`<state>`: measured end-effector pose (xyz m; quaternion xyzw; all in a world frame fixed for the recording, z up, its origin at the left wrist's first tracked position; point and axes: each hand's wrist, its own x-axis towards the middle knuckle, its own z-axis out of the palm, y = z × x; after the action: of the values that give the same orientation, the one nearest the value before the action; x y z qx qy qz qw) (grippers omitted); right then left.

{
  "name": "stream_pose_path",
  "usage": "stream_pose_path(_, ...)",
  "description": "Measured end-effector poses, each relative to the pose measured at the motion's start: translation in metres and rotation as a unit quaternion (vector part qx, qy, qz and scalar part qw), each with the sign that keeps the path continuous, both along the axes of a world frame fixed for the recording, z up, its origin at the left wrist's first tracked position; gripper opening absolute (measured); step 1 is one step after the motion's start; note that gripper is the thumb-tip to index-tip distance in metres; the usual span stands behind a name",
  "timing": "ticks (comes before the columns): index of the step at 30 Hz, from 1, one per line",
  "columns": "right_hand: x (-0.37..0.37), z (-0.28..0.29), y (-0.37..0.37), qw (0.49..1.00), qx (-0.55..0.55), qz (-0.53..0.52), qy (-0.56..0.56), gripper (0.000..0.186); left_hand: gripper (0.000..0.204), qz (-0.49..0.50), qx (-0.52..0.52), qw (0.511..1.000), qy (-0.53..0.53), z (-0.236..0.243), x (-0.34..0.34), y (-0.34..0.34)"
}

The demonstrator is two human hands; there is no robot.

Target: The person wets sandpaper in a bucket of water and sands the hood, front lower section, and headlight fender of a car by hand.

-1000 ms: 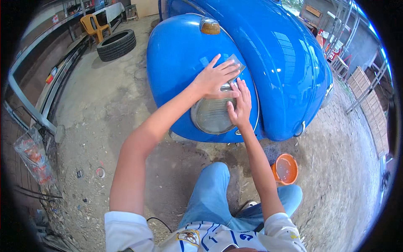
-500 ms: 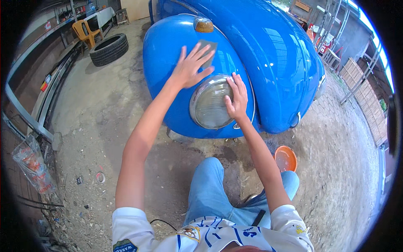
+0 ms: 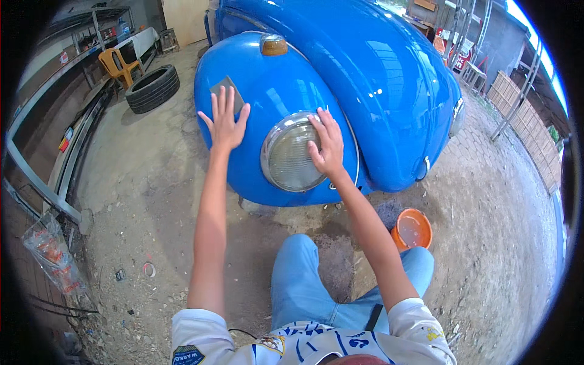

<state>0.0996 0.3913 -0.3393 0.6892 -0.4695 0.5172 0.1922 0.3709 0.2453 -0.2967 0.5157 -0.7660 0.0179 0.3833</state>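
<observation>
My left hand lies flat with spread fingers on a thin grey sheet, which looks like sandpaper. The sheet rests against the outer left side of a glossy blue car fender; the fingers cover part of it. On the right edge of the round headlight, with its chrome rim and ribbed glass, my right hand rests with fingers extended and nothing held. Above, on top of the fender, sits an amber lamp.
Beside my right knee stands an orange bucket with cloudy liquid. A loose tyre and a yellow plastic chair are at the far left. A tape roll and a plastic bag lie on the left. The blue hood rises beyond the fender.
My left hand and the grey sheet have moved left and slightly down across the fender, from below the amber lamp to its outer side. My right hand stays on the headlight.
</observation>
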Motion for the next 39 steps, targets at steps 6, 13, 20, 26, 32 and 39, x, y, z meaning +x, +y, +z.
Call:
stream_pose_path(6,-0.001,-0.001,-0.001,1.0,0.008,0.018,-0.002,0.061,0.081,-0.026,-0.012,1.0,0.003,0.033,-0.033,-0.017)
stream_pose_path(13,0.013,-0.015,0.002,0.999,-0.019,-0.035,-0.029,0.062,0.082,-0.174,-0.11,0.977,-0.055,-0.034,-0.032,0.09)
stream_pose_path(20,-0.002,0.025,-0.017,0.995,0.098,0.003,-0.005,0.058,0.075,-0.128,-0.122,0.984,0.024,0.032,-0.096,0.038)
stream_pose_path(26,-0.031,0.084,-0.085,0.986,0.127,0.094,0.058,0.05,0.056,-0.152,-0.08,0.985,0.018,-0.009,-0.076,0.068)
stream_pose_path(32,-0.048,0.09,-0.103,0.977,0.142,0.15,0.058,0.051,0.055,-0.05,-0.071,0.996,-0.006,0.053,-0.089,-0.014)
stream_pose_path(39,-0.04,0.088,-0.107,0.984,0.132,0.109,0.046,0.051,0.056,-0.099,-0.092,0.99,-0.042,0.017,-0.082,0.039)
